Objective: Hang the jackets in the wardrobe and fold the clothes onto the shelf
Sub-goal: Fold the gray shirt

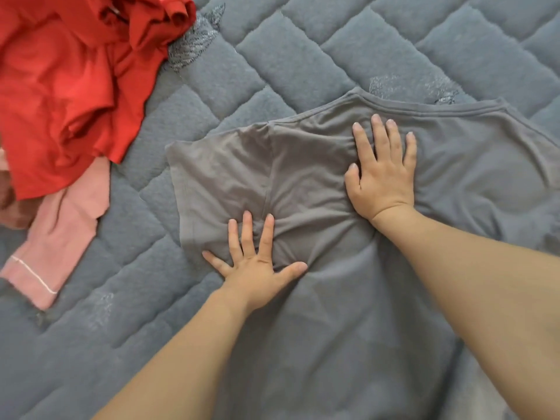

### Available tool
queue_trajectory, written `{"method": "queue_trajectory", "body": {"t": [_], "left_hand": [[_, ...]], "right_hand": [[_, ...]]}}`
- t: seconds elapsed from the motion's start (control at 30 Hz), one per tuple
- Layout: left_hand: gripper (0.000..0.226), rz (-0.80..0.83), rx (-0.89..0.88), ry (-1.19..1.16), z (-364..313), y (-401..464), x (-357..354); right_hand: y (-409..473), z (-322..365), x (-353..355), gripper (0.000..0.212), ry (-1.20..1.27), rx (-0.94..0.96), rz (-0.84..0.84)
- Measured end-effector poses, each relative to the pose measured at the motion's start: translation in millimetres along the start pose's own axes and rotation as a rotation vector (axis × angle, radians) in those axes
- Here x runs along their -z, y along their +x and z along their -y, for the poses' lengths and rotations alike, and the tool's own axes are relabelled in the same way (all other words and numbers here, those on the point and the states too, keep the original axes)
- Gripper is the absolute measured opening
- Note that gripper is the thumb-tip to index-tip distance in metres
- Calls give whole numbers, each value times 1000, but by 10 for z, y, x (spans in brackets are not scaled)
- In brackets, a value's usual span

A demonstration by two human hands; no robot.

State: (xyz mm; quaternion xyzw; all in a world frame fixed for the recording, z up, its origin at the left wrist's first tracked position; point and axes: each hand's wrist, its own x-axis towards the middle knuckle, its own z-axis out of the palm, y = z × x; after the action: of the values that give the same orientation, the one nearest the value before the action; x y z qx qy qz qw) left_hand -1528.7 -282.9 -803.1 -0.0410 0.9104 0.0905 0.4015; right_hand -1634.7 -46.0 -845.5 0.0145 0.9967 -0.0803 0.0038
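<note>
On the bed, a grey-blue quilted cover (333,40) carries a grey short-sleeved cotton T-shirt (469,183) spread flat, neckline away from the camera, body running off the lower frame edge. Its left sleeve (218,174) lies spread toward frame left; the sleeve hem is the shirt's leftmost edge, with bare quilt beyond it. Shirt's right side is cut by the frame edge.

Left hand (257,268) lies flat on the shirt below the sleeve, near the armpit seam, fingers (247,234) straight and splayed, thumb out to the right; fabric bunched into creases around it. Gripping nothing.

Right hand (385,174) presses flat on the upper chest just below the neckline, fingers (378,134) straight, slightly spread, pointing at the collar. Holding nothing.

Far left: crumpled red fabric garment (60,86) partly overlaps a pink garment with white piping (60,237). Both well apart from the shirt, open quilt strip between. Open quilt also above the neckline.
</note>
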Motion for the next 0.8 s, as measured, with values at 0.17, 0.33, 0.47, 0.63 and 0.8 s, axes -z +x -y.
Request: {"method": "queue_trajectory", "body": {"t": [0.17, 0.33, 0.47, 0.63, 0.8], "left_hand": [[104, -123, 15, -23, 19, -10, -51], [105, -161, 80, 33, -52, -73, -13], [83, -456, 84, 166, -340, -352, -220], [26, -521, -637, 297, -1174, -1492, -1217], [56, 78, -435, 506, -1499, -2358, -2122]], "right_hand": [[-156, -3, 128, 65, 61, 36, 46], [-1526, -572, 294, 61, 77, 81, 185], [-2618, -1249, 449, 62, -23, 22, 202], [-3415, -1804, 645, 66, 59, -245, 214], [-3616, -1808, 775, 35, 308, -471, 98]]}}
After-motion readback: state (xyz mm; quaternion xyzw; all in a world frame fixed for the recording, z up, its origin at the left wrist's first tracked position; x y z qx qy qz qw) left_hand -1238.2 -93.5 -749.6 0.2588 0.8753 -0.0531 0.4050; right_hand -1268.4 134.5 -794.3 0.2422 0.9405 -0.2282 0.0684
